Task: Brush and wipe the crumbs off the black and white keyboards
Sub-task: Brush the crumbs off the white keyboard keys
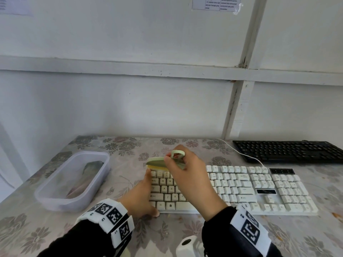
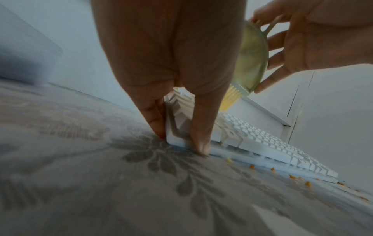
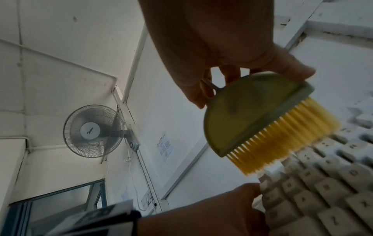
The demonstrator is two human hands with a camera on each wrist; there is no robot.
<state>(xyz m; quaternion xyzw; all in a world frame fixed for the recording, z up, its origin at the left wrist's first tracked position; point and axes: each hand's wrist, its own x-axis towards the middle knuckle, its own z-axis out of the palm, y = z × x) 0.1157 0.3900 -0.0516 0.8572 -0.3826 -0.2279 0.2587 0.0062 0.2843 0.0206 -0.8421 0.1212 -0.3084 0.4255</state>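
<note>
My head view is evenly daylit and soft, while both wrist views are dimmer, edge-warped, with close hands blurred and backlit.

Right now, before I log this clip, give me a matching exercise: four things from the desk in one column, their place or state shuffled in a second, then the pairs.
1. brush
2. white keyboard
3. black keyboard
4. plastic container

A. untouched, far right by the wall
B. left of both keyboards, a cloth inside
C. held in the right hand
D. steadied at its left end by the left hand

Pairs: 1-C, 2-D, 3-A, 4-B
</note>
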